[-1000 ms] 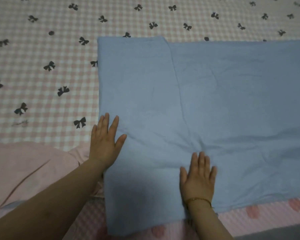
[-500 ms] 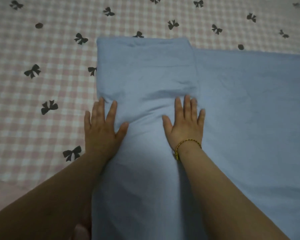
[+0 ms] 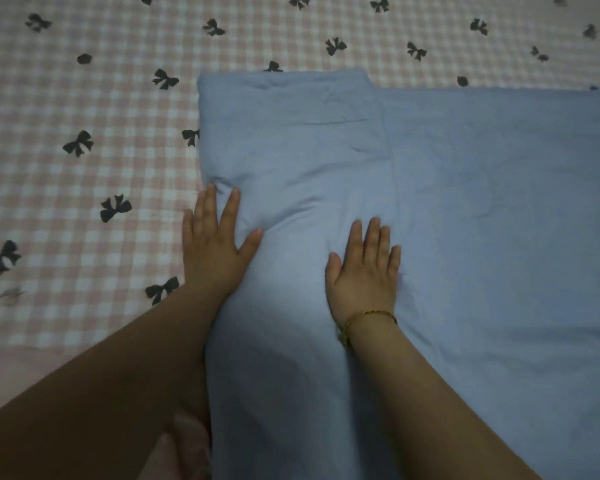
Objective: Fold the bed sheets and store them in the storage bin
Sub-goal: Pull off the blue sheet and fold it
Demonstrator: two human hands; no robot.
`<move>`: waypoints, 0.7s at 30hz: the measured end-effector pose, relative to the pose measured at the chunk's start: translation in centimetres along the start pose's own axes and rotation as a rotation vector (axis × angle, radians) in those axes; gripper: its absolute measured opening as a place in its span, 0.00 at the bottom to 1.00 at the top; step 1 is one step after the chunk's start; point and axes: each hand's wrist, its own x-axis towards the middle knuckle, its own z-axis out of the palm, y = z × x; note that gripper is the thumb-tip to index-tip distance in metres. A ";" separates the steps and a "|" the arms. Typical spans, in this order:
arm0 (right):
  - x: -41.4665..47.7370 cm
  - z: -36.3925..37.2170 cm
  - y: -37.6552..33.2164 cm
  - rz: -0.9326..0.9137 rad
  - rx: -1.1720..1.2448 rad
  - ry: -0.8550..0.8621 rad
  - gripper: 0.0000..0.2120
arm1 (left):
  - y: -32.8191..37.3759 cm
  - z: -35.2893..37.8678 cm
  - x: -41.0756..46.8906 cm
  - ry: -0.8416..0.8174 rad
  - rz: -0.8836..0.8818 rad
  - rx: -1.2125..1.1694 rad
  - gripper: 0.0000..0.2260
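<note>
Left hand (image 3: 215, 252), right hand (image 3: 364, 273) press sheet (image 3: 499, 237) folded near-to-far

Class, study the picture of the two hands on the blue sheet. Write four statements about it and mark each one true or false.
1. The right hand lies flat on the blue sheet. True.
2. The left hand grips a corner of the sheet. False: it rests flat, fingers straight, at the sheet's left edge.
3. The bracelet is on the left wrist. False: it is on the right wrist.
4. The bedcover is checked, with black bows. True.
</note>
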 end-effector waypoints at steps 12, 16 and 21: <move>-22.7 3.2 -5.5 -0.199 0.077 -0.205 0.43 | 1.1 -4.8 -7.2 -0.189 -0.320 -0.697 0.30; -22.3 1.9 -5.8 -0.112 0.203 -0.260 0.32 | 1.8 -6.2 -7.2 -0.234 -0.377 -0.731 0.29; -21.4 -4.0 -2.1 -0.138 0.319 -0.306 0.32 | 5.7 -9.1 -7.4 -0.225 -0.297 -0.698 0.27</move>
